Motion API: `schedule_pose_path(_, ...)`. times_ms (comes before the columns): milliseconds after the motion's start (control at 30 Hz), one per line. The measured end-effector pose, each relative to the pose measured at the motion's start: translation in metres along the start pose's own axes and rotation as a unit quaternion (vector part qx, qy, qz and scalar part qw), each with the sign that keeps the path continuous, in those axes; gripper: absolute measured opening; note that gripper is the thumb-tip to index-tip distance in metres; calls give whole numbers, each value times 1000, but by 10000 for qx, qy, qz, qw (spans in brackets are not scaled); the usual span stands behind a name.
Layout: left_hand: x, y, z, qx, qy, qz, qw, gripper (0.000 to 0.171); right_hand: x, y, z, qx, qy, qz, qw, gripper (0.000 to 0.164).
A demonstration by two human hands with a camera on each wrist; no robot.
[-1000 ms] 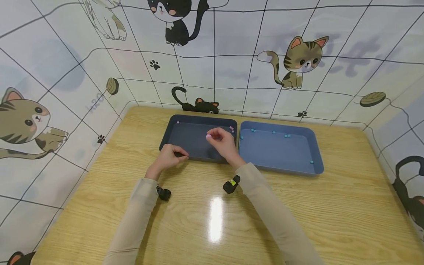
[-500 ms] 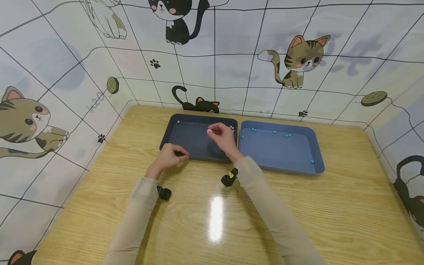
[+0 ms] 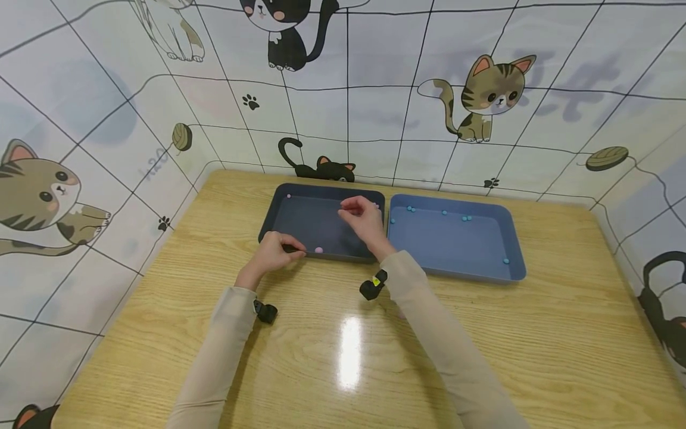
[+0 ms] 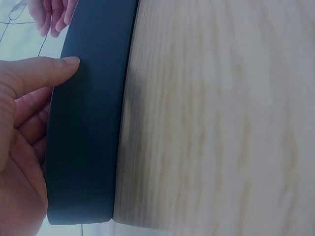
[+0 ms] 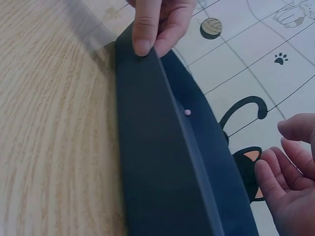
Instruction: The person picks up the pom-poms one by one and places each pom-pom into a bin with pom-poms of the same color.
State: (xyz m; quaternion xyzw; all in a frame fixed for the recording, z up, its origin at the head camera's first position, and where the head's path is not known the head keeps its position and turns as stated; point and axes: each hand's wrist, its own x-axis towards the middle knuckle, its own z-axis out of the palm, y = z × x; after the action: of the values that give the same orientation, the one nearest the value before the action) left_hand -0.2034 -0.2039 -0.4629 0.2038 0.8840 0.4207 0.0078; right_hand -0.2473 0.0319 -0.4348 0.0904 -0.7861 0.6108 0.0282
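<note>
My left hand (image 3: 276,253) pinches the near rim of a dark grey-blue tray (image 3: 300,223) close to its left end. In the left wrist view the thumb presses the outer wall, with the other fingers behind the rim. My right hand (image 3: 364,221) hovers over the tray's right half. Its thumb and fingertips stand apart with nothing between them, as the right wrist view also shows. A pink ball (image 3: 318,250) lies just inside the near wall, beside the left fingertips. One small pink ball (image 3: 289,196) sits at the far left corner. More pink balls at the right end are mostly hidden behind my right hand.
A lighter blue tray (image 3: 450,244) stands directly right of the dark one, with several small teal balls (image 3: 410,209) scattered in it. Both trays are on a wooden table (image 3: 300,357), close to a cat-patterned backdrop (image 3: 386,113) behind and at the sides.
The right hand has risen a little and let go of the pink ball it pinched. That ball is now at the tray's near wall. The left hand keeps its place on the rim.
</note>
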Motion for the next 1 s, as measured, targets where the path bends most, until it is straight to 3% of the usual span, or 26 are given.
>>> schedule_pose_path(600,1,0,1,20,31,-1,10000,4,-23,-18,-29,427,-23,-564,9975,18)
schedule_pose_path(1000,0,1,1,39,65,43,10000,4,-48,-25,-42,780,-313,-751,9936,18)
